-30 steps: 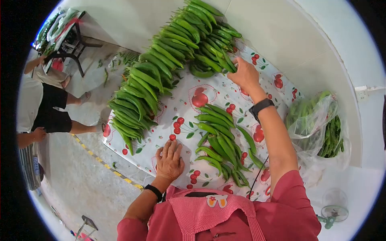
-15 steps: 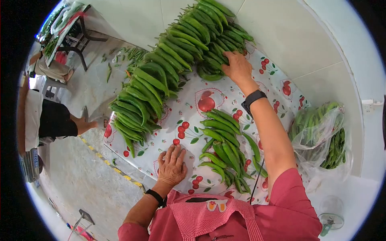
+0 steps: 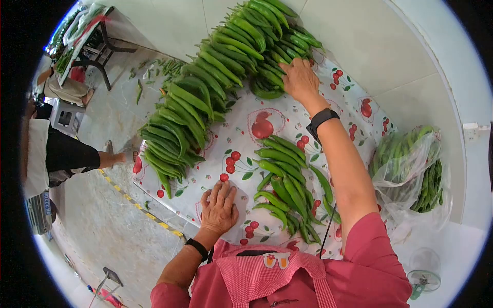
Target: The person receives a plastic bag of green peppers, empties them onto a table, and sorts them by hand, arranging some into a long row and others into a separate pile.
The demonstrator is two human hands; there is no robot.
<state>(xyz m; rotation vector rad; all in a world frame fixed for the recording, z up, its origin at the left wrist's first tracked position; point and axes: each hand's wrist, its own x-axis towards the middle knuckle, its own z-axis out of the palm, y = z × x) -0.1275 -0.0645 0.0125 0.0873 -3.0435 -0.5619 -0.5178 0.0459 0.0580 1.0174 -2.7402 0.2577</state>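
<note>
A long row of green chili peppers (image 3: 221, 64) lies stacked across the far side of the table, with a shorter group (image 3: 267, 82) beside its right end. My right hand (image 3: 301, 81) reaches to that group, its fingers bent over the peppers; the fingertips are partly hidden. Palm down on the cherry-patterned tablecloth (image 3: 226, 138), my left hand (image 3: 220, 208) rests with its fingers stretched out and holds nothing. Between my hands and body is a loose pile of green peppers (image 3: 287, 190).
To the right stands a clear plastic bag (image 3: 405, 169) of green peppers against the wall. A person in black shorts (image 3: 72, 154) is at the left. Fallen peppers (image 3: 172, 66) lie on the floor near a small table (image 3: 84, 46).
My right hand has shifted slightly along the peppers, and its fingers are drawn closer together. My left hand stays flat in place. The person at the left has moved a little.
</note>
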